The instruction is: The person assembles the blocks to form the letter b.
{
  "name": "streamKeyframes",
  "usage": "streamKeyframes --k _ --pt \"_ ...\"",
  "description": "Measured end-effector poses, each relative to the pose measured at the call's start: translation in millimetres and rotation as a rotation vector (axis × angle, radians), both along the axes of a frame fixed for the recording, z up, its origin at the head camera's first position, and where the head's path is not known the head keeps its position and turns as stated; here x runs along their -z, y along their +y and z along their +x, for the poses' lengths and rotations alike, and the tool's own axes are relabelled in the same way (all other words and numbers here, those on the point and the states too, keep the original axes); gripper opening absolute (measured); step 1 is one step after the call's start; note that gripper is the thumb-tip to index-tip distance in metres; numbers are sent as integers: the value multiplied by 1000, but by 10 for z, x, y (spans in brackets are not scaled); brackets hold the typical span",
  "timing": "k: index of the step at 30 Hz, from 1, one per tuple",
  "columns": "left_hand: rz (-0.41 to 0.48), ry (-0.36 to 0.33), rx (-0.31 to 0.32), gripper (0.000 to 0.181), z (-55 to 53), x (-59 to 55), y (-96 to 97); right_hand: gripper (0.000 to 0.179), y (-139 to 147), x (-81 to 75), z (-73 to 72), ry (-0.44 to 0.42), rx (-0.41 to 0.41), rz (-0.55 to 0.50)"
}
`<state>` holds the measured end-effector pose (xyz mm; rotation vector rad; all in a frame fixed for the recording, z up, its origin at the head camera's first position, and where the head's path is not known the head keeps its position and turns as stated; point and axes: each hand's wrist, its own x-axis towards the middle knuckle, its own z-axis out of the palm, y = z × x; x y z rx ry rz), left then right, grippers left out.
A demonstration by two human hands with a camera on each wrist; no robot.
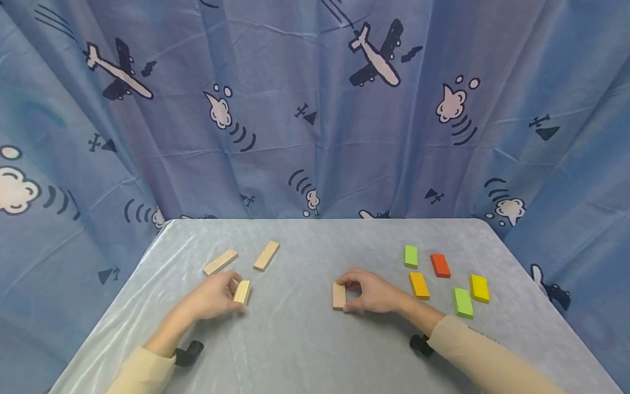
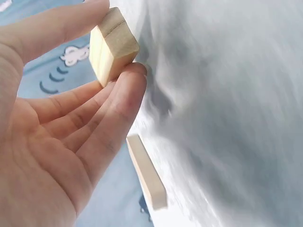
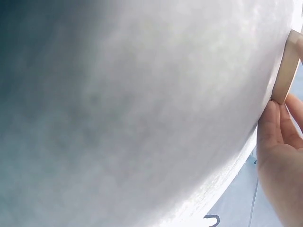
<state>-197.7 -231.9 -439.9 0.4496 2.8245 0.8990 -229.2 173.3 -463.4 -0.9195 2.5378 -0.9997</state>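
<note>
With left hand (image 1: 215, 296) partly closed, pinches a wooden block (image 1: 242, 292) between thumb and fingertips, near two loose wooden blocks (image 1: 266, 256) on the table (image 1: 295, 339); with right hand (image 1: 371, 293) curved, grips another wooden block (image 1: 338, 297) by its ends, left of five coloured blocks (image 1: 462, 302)

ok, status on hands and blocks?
Left hand pinching a plain block. Right hand gripping another plain block. Two more plain blocks beyond left hand. Five colored blocks off right, not between hands.
</note>
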Motion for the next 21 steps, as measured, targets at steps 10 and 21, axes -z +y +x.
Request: streamKeyframes --k 10,21 --pt "18 30 82 67 -14 -22 257 52 -28 -28 28 0 6 -14" --pt "61 46 154 62 52 -77 580 51 -130 -34 39 24 37 -6"
